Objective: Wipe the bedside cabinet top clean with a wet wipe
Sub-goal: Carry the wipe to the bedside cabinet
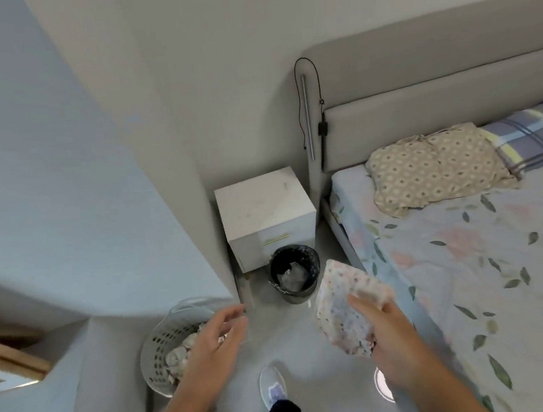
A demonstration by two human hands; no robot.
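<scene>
The white bedside cabinet point(263, 206) stands in the corner between the wall and the bed, its top bare and marked with faint specks. My right hand point(384, 330) is closed on a soft patterned pack of wet wipes point(344, 308), held in the air in front of the cabinet and above the floor. My left hand point(214, 339) hovers to the left of the pack with fingers spread and nothing in it. Both hands are well short of the cabinet top.
A black waste bin point(297, 272) with crumpled paper stands right in front of the cabinet. A white perforated basket point(164, 346) sits low on the left. The bed point(466, 271) with pillows fills the right side. My shoe point(273, 386) is on the grey floor.
</scene>
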